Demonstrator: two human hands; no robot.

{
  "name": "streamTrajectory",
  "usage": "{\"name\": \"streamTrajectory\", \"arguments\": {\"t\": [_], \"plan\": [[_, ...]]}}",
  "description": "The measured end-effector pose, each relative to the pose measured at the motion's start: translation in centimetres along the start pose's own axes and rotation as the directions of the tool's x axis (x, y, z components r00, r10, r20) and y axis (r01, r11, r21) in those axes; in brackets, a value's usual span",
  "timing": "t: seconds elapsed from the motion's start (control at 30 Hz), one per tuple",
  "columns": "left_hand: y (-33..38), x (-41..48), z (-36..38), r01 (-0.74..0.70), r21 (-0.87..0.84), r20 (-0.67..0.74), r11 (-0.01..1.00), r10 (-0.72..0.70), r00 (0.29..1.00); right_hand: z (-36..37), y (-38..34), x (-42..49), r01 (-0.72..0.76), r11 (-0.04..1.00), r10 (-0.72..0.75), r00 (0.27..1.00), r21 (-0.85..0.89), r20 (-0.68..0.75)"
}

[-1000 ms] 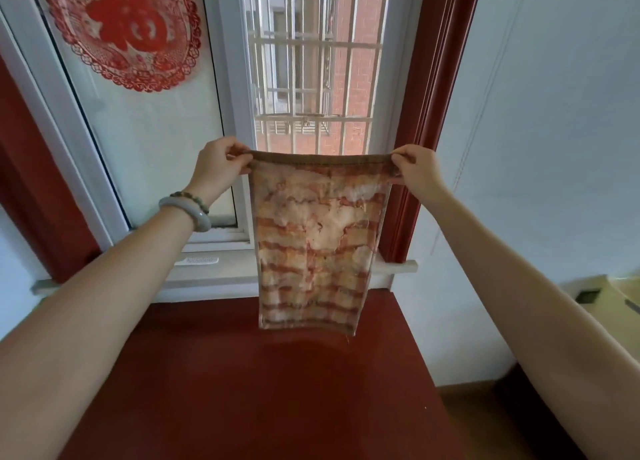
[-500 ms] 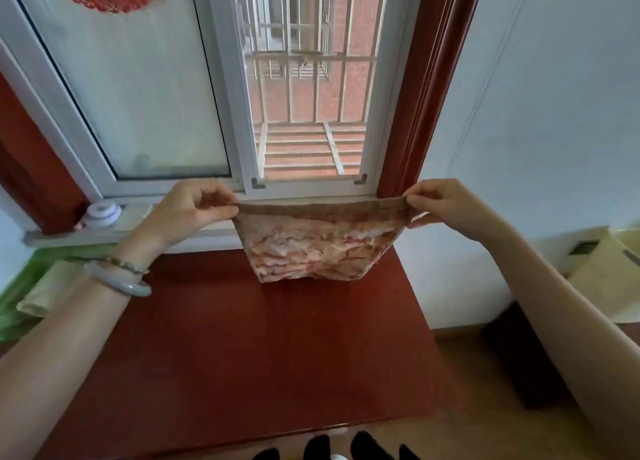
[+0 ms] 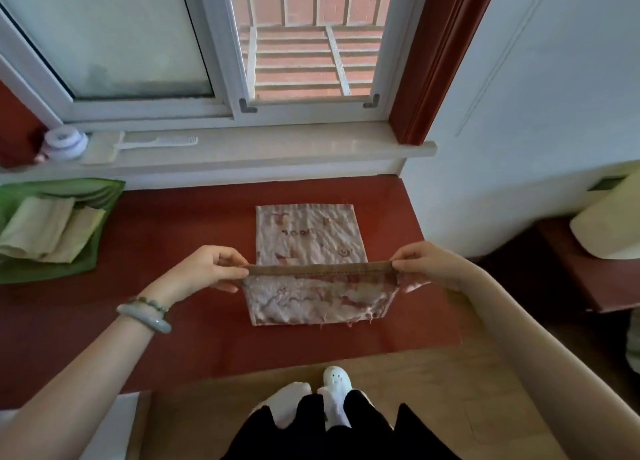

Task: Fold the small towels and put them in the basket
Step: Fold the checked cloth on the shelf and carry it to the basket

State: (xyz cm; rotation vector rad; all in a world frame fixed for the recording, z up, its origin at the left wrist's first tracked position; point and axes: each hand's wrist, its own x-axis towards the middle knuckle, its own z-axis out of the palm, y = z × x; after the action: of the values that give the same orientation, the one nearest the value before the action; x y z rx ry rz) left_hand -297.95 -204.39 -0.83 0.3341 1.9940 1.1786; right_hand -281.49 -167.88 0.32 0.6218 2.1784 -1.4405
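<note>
A small pink and white patterned towel (image 3: 308,238) lies on the red table (image 3: 173,238), its far part flat. My left hand (image 3: 204,269) pinches the towel's brown hem at the left corner, and my right hand (image 3: 426,264) pinches the right corner. The hem is stretched taut between them, lifted a little above the table, with the near part of the towel doubled under it. A green basket (image 3: 86,251) sits at the table's left edge and holds pale folded towels (image 3: 45,229).
A white windowsill (image 3: 263,151) runs behind the table, with a white comb (image 3: 156,142) and a small round lilac container (image 3: 64,142) on it. A pale box (image 3: 609,224) stands on a low red surface to the right. My feet are below the table's front edge.
Both hands came down from in front of the window with the towel. Its lower part now rests flat on the table, and the view has tilted downward.
</note>
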Motion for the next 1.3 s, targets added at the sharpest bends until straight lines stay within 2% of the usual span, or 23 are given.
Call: {"name": "streamTrajectory", "arguments": {"t": [0.17, 0.27, 0.37, 0.63, 0.83, 0.93, 1.07, 1.17, 1.3], "plan": [[-0.9, 4.8, 0.0, 0.015, -0.071, -0.216, 0.997, -0.030, 0.976, 0.7, -0.7, 5.9, 0.013, 1.000, -0.015, 0.979, -0.014, -0.202], [-0.2, 8.1, -0.4, -0.005, -0.012, -0.330, 1.000, 0.001, 0.944, -0.2, -1.5, 10.1, 0.020, 1.000, -0.021, 0.961, -0.006, -0.277], [0.6, 11.6, -0.9, -0.022, 0.032, -0.399, 0.999, 0.033, 0.916, -1.5, -2.1, 14.3, 0.020, 0.997, -0.045, 0.940, -0.077, -0.339], [-0.6, 20.3, -2.6, 0.065, 0.104, -0.522, 0.992, -0.001, 0.853, -3.1, -2.5, 22.3, -0.017, 0.988, -0.048, 0.911, -0.154, -0.410], [-2.4, 22.8, -1.0, 0.202, 0.115, -0.591, 0.972, -0.097, 0.801, -2.5, -0.5, 25.4, -0.031, 0.982, -0.043, 0.922, -0.185, -0.385], [-3.2, 21.8, -0.1, 0.141, 0.277, -0.535, 0.950, 0.031, 0.845, -2.1, 0.6, 24.8, -0.009, 0.979, -0.074, 0.915, -0.203, -0.397], [-3.4, 19.0, 0.6, -0.013, 0.515, -0.345, 0.857, 0.221, 0.912, -1.1, 1.1, 21.8, 0.066, 0.953, -0.177, 0.913, -0.296, -0.367], [-4.0, 16.0, 1.7, -0.091, 0.659, -0.163, 0.746, 0.261, 0.952, 0.6, 1.8, 18.2, 0.161, 0.916, -0.255, 0.941, -0.368, -0.224], [-5.9, 11.8, 3.2, -0.189, 0.743, 0.023, 0.642, 0.258, 0.966, 3.1, 4.1, 14.1, 0.262, 0.819, -0.315, 0.949, -0.511, -0.017]]}}
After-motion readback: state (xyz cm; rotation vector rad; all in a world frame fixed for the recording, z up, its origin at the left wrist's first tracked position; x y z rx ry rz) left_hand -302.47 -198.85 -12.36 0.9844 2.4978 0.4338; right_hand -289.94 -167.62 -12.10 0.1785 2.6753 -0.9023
